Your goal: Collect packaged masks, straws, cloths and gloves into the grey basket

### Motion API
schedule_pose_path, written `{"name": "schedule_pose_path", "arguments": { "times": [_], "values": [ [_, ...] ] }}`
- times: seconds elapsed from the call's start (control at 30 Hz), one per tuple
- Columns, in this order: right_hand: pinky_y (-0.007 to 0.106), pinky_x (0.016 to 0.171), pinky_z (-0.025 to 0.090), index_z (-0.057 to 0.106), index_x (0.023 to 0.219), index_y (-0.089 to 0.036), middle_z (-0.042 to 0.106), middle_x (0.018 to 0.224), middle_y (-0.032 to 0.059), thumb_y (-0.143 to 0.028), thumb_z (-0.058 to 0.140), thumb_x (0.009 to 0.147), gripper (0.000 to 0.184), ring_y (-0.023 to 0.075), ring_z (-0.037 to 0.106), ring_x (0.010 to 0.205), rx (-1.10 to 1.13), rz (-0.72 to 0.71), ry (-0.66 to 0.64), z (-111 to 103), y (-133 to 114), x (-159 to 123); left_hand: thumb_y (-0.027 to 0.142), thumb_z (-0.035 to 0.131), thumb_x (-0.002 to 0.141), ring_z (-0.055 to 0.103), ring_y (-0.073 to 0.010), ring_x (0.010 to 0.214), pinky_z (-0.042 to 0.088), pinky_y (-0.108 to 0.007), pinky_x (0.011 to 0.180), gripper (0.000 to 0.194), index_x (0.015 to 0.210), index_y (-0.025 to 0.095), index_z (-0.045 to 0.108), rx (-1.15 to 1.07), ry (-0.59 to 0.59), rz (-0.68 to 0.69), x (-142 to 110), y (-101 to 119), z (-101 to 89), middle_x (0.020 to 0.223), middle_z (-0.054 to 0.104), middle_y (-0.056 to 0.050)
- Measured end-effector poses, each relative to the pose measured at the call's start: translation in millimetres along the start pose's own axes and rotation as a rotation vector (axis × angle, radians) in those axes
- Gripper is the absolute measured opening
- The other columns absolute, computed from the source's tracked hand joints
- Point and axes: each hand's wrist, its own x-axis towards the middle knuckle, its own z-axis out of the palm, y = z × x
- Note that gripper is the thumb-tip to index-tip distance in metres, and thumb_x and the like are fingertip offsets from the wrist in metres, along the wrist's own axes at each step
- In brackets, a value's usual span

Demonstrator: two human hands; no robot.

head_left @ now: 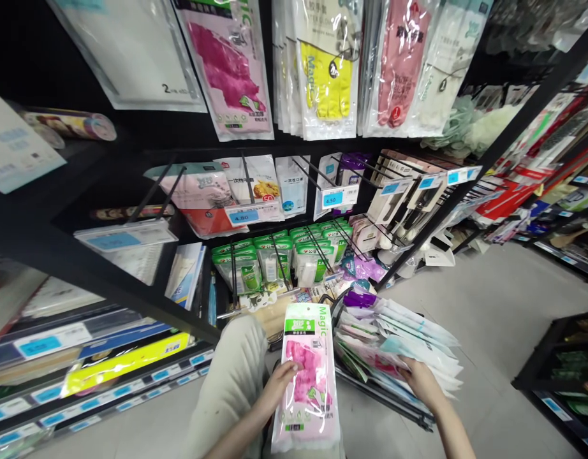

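My left hand (279,384) grips the left edge of a clear packet of pink rubber gloves (309,376), held upright low in the middle of the view. My right hand (421,380) rests with its fingers curled into a stack of plastic-wrapped packets (404,347) standing in a black wire basket (384,395) on the floor. My knee in light trousers (236,376) shows beside the left hand.
Black shelving with hooks faces me, hung with glove packets in pink (229,70), yellow (327,76) and red (403,57). Lower hooks carry green-labelled packs (275,255) and blue price tags (339,196). A grey floor aisle (490,306) runs right, with another black rack (562,376).
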Motion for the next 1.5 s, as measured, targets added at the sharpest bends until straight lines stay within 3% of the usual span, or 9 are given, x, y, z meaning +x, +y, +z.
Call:
{"name": "schedule_pose_path", "arguments": {
  "times": [0.17,0.3,0.53,0.77,0.93,1.03,1.23,1.5],
  "values": [
    [0.032,0.075,0.048,0.063,0.110,-0.016,0.071,0.092,0.0146,-0.001,0.039,0.076,0.045,0.0252,0.067,0.089,-0.242,0.007,-0.076,35.4,-54.1,24.6,0.053,0.063,0.066,0.055,-0.0329,0.105,0.035,-0.042,0.098,0.037,0.078,0.018,0.069,-0.003,0.001,0.000,1.5,-4.0,-0.7,0.093,0.069,-0.010],
    [0.036,0.070,0.049,0.061,0.108,-0.015,0.070,0.091,0.0161,-0.001,0.036,0.080,0.040,0.0284,0.068,0.085,-0.304,0.009,-0.060,47.9,-74.6,40.2,0.055,0.063,0.065,0.056,-0.0324,0.103,0.035,-0.041,0.097,0.040,0.077,0.018,0.069,-0.012,0.010,0.006,2.7,-8.3,-0.4,0.092,0.068,-0.010],
    [0.036,0.070,0.050,0.062,0.106,-0.015,0.069,0.091,0.0164,-0.008,0.042,0.083,0.032,0.0283,0.068,0.085,-0.349,0.027,-0.082,27.8,-62.7,48.2,0.050,0.064,0.066,0.057,-0.0313,0.099,0.038,-0.039,0.093,0.033,0.076,0.019,0.069,-0.025,0.008,0.019,0.0,-9.6,-0.7,0.089,0.068,-0.009],
    [0.033,0.072,0.049,0.061,0.105,-0.011,0.069,0.093,0.0170,-0.003,0.037,0.085,0.032,0.0246,0.068,0.088,-0.382,0.037,-0.109,68.2,-75.6,62.1,0.049,0.063,0.066,0.056,-0.0304,0.095,0.037,-0.039,0.091,0.030,0.072,0.019,0.067,-0.008,0.009,0.002,1.4,-7.1,2.1,0.083,0.066,-0.007],
    [0.036,0.078,0.051,0.061,0.102,-0.011,0.069,0.096,0.0095,-0.012,0.045,0.090,0.020,0.0192,0.066,0.089,-0.387,0.041,-0.135,94.4,-78.4,81.0,0.053,0.063,0.065,0.057,-0.0306,0.095,0.038,-0.039,0.091,0.034,0.071,0.019,0.066,0.012,0.009,0.003,1.7,-7.3,0.7,0.083,0.066,-0.008],
    [0.035,0.078,0.051,0.057,0.109,-0.010,0.068,0.098,0.0089,-0.012,0.045,0.090,0.022,0.0180,0.066,0.087,-0.389,0.044,-0.129,106.2,-80.3,85.6,0.053,0.063,0.066,0.057,-0.0316,0.096,0.038,-0.040,0.092,0.034,0.072,0.020,0.066,0.024,0.002,0.004,1.7,-7.3,0.6,0.084,0.066,-0.008],
    [0.031,0.073,0.050,0.050,0.119,-0.010,0.062,0.111,0.0193,0.002,0.033,0.085,0.040,0.0258,0.060,0.105,-0.409,0.024,-0.053,117.5,-79.4,78.8,0.059,0.062,0.063,0.057,-0.0331,0.095,0.038,-0.042,0.092,0.040,0.070,0.020,0.064,0.036,-0.003,0.004,4.3,-9.0,0.7,0.084,0.066,-0.009],
    [0.032,0.075,0.051,0.057,0.109,-0.011,0.067,0.099,0.0095,-0.003,0.037,0.089,0.029,0.0183,0.065,0.088,-0.405,-0.017,-0.106,123.4,-73.1,81.5,0.055,0.063,0.065,0.056,-0.0297,0.088,0.039,-0.039,0.086,0.035,0.069,0.020,0.062,0.052,0.003,-0.008,4.9,-9.7,1.9,0.079,0.064,-0.007]
  ]
}}
